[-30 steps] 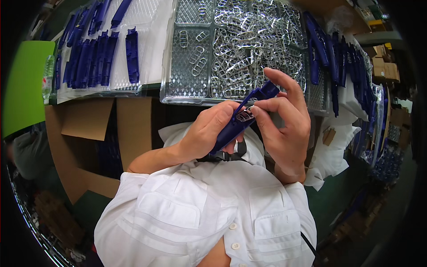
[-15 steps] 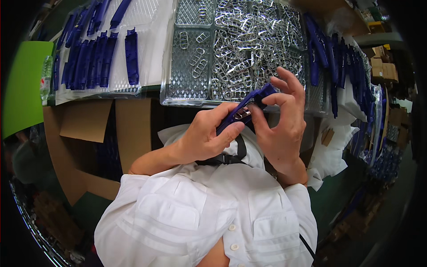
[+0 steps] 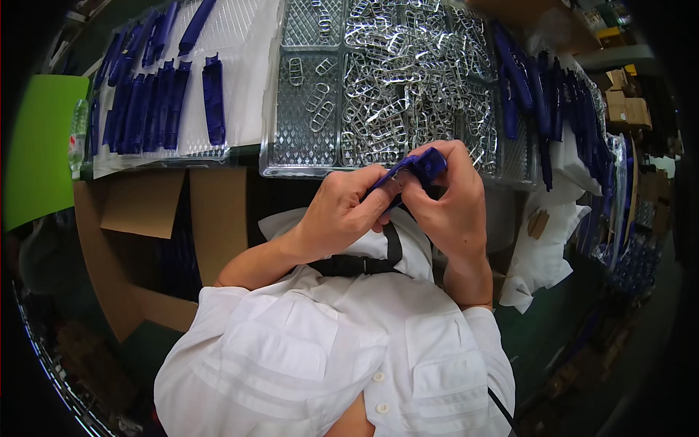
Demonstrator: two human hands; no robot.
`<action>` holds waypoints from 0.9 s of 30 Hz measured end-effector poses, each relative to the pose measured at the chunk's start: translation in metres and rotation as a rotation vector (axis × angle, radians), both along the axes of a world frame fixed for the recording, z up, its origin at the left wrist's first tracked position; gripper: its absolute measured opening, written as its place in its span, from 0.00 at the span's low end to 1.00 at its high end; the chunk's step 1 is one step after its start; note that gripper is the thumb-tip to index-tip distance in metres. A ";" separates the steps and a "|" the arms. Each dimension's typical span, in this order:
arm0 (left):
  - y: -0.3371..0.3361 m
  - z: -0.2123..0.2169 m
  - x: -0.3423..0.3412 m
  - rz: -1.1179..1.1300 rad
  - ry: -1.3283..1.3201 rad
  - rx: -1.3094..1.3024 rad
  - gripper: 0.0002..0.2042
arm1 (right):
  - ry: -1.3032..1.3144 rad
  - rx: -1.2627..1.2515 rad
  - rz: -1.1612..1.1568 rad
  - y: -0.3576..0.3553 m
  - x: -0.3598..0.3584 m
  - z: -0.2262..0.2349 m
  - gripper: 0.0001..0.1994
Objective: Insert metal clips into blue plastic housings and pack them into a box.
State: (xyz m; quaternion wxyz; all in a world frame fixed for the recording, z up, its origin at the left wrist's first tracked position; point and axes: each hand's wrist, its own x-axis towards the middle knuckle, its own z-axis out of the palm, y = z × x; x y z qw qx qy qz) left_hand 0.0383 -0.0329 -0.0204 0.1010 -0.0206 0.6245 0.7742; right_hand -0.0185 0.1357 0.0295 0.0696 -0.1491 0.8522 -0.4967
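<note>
You are holding the blue strap (image 3: 413,169) in both hands, close to your chest and just above the black buckle (image 3: 358,265) of your harness. Your left hand (image 3: 336,216) is curling shut around the strap's lower length, thumb on top. Your right hand (image 3: 450,198) is closing over the strap's upper end, fingertips bent inward onto it; whether a metal clip is sitting under those fingers cannot be told, as they are covering that spot.

For a clean result, you are best keeping the left hand firm as the anchor and letting only the right fingertips do the work, so the strap is not twisting between the hands. Keeping the end turned toward you helps you check the seating.

Beyond your hands, the clear tray (image 3: 291,138) is lying at the bench edge, its right compartments full of metal clips (image 3: 408,80). Left of it, finished blue straps (image 3: 156,102) are lying in rows on a white tray (image 3: 240,44); more blue straps (image 3: 539,95) are piled at the right.
</note>
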 end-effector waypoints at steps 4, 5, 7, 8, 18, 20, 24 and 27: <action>-0.002 -0.008 -0.006 -0.005 -0.011 -0.043 0.11 | 0.101 0.127 0.005 -0.004 -0.003 -0.002 0.13; -0.002 -0.009 -0.008 0.007 0.013 -0.083 0.11 | 0.124 0.176 -0.001 -0.005 -0.004 -0.003 0.13; -0.005 -0.006 -0.014 0.017 0.008 -0.127 0.11 | 0.088 0.200 -0.013 -0.004 -0.011 -0.009 0.13; -0.009 -0.002 -0.014 -0.053 0.016 -0.189 0.11 | 0.043 0.033 0.000 -0.004 -0.013 -0.011 0.13; -0.042 0.026 0.011 -0.065 0.512 -0.390 0.26 | 0.375 -0.538 0.176 0.029 -0.020 -0.028 0.17; -0.040 0.028 0.013 0.033 0.569 -0.459 0.31 | 0.454 -0.450 0.184 0.033 -0.022 -0.025 0.18; -0.033 0.031 0.012 0.104 0.607 -0.481 0.28 | 0.527 -0.383 0.164 0.031 -0.022 -0.024 0.18; -0.032 0.032 0.012 0.120 0.614 -0.486 0.28 | 0.482 -0.390 0.137 0.030 -0.022 -0.028 0.15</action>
